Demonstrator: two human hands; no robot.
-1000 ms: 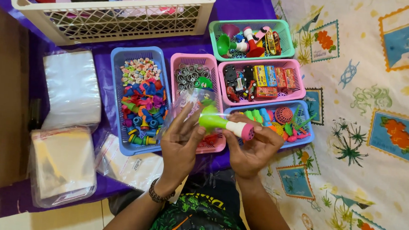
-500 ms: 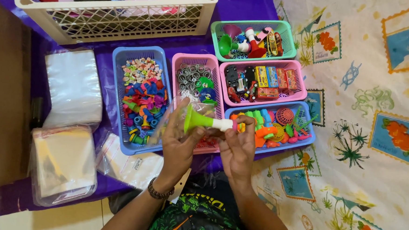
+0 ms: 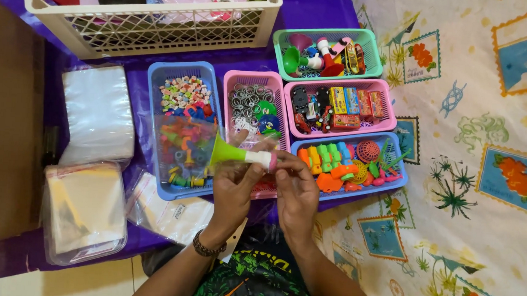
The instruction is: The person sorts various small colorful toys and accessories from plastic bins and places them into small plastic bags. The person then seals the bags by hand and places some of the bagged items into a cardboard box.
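Both hands grip a small toy horn above the near trays.

The left hand [image 3: 232, 191] and right hand [image 3: 297, 195] pinch the green toy horn [image 3: 239, 156] by its white stem; a clear bag [image 3: 182, 147] hangs blurred beside it; purple cloth [image 3: 319, 10] covers the surface; the white basket [image 3: 150, 22] is cut off far away.

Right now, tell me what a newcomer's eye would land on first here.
Both hands meet at the centre: the left hand and right hand hold a small green toy horn with a white and pink end, along with a clear plastic bag. Behind them, five bright baskets of small toys sit on a purple cloth, among them a blue basket on the left and a green basket at top right. A white lattice crate stands further back.
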